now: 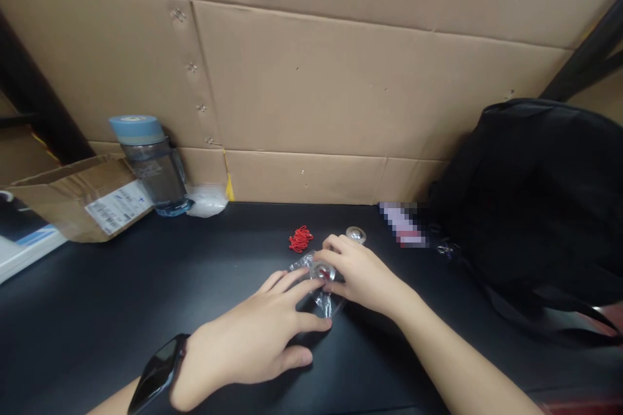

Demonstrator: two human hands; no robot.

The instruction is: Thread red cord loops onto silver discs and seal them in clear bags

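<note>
Cardboard lines the wall behind the black desk (121,285), and at the far left an opened carton (82,198) sits beside a blue-lidded water bottle (150,165) and a crumpled white bag (207,200). Nearer the middle, the left hand (253,343), with a dark watch (158,373) on its wrist, lies flat with fingers spread, pressing down on a clear plastic bag (321,298) near the middle of the desk. A small heap of red clips (300,238) lies just behind the bag, loose on the desk. The right hand (363,275) curls over the top of the bag, fingertips pinching a small round metal piece (324,270) that has something red at its centre; I judge the packing of this piece to be midway, with the bag not yet closed. A second round metal piece (355,233) waits just beyond the right hand, apparently still to be handled. Whether the pinched piece is inside the bag or resting on it cannot be told, since fingers and glare cover it. Further right a blurred-out patch hides an object, and a black backpack (535,201) runs off the edge.
</note>
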